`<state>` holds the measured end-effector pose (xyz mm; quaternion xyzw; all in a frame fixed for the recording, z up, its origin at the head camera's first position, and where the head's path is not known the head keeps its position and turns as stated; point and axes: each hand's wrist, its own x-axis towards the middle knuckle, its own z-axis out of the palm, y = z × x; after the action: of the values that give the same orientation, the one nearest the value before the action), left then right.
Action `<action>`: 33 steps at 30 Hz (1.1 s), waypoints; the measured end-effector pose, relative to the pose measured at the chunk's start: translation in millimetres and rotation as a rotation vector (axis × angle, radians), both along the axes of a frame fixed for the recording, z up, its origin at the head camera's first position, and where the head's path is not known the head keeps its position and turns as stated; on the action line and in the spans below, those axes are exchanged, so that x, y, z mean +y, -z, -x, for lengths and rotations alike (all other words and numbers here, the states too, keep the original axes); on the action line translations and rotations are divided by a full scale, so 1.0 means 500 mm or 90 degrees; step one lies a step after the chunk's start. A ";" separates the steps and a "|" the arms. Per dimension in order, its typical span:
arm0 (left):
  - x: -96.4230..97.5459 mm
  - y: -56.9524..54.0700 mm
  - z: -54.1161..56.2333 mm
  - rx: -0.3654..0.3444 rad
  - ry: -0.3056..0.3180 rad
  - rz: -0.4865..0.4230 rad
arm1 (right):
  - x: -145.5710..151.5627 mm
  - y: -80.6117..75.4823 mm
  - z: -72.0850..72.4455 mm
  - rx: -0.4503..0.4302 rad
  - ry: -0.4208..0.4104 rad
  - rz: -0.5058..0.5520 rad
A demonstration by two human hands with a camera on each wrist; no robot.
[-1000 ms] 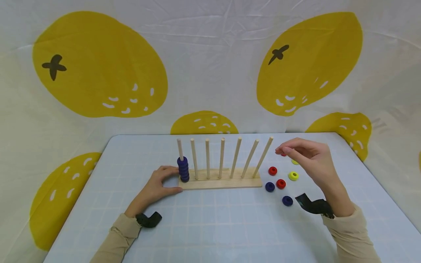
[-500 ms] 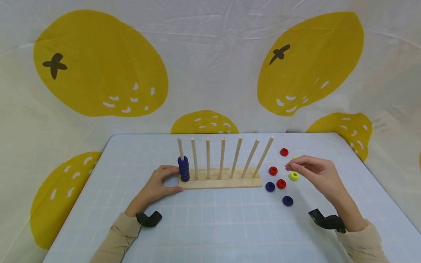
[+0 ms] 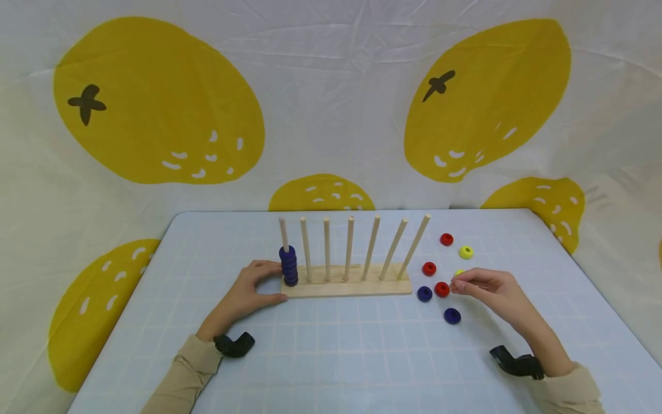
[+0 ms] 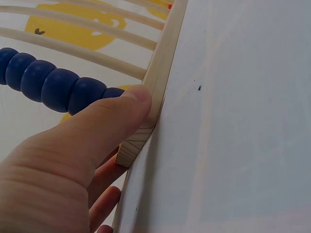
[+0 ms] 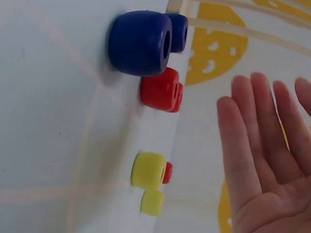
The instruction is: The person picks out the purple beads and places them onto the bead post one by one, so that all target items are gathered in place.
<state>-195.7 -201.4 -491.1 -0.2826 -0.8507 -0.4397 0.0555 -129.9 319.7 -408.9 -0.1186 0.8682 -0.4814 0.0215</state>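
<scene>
In the head view, my left hand (image 3: pixel 245 292) grips the left end of a wooden peg rack (image 3: pixel 357 289), thumb along the front and fingers behind. The left wrist view shows that thumb pressed on the rack's base (image 4: pixel 163 63). Several blue beads (image 3: pixel 289 267) are stacked on the leftmost peg; the other pegs stand bare. My right hand (image 3: pixel 491 290) hovers over the loose beads, fingertips just right of a red bead (image 3: pixel 442 289) and partly covering a yellow bead (image 3: pixel 458 272). In the right wrist view its fingers (image 5: pixel 238 150) are extended and hold nothing.
Loose beads lie right of the rack: a near blue bead (image 3: pixel 452 316), another blue bead (image 3: pixel 424 294), a red bead (image 3: pixel 428 269), a far red bead (image 3: pixel 446 239) and a far yellow bead (image 3: pixel 466 252). A lemon-print curtain (image 3: pixel 331 103) hangs behind the table (image 3: pixel 331 356).
My right hand has come down toward the near side, from beside the rightmost peg to low over the beads, uncovering the far red and yellow beads. The left hand and rack stay put.
</scene>
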 end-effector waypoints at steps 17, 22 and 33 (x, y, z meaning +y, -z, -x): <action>-0.002 0.006 0.004 0.001 -0.005 0.005 | 0.038 0.032 0.020 -0.171 -0.224 -0.058; -0.002 0.007 0.005 0.005 0.000 0.001 | 0.036 0.037 0.021 -0.164 -0.233 -0.081; -0.001 0.004 0.002 -0.004 0.001 -0.001 | 0.023 0.042 0.025 -0.121 -0.224 -0.161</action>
<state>-196.8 -201.8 -493.0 -0.2815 -0.8503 -0.4415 0.0528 -142.4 331.1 -429.7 -0.2187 0.8817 -0.3664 0.2011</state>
